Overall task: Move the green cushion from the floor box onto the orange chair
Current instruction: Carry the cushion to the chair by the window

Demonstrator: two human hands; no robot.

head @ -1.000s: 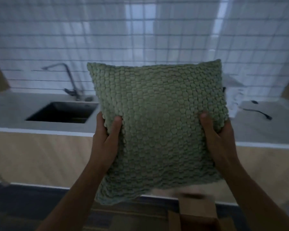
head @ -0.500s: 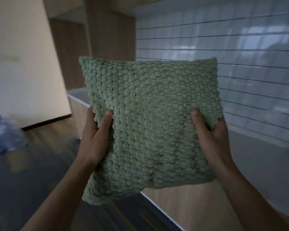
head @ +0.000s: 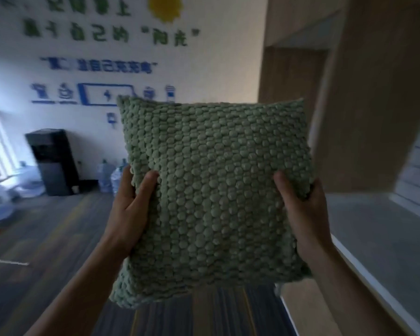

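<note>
Green cushion (head: 216, 190) up in the air, both hands on it

Left hand (head: 129, 209) has its grip clamped on the cushion's left edge, thumb across the front, and the right hand (head: 301, 209) does the same on the right edge. It's held upright at chest height, off the floor. Behind it there's a black water dispenser (head: 51, 161) by the wall with blurry lettering, water jugs (head: 112, 175) beside it, and a grey tabletop (head: 378, 229) on the right.
</note>
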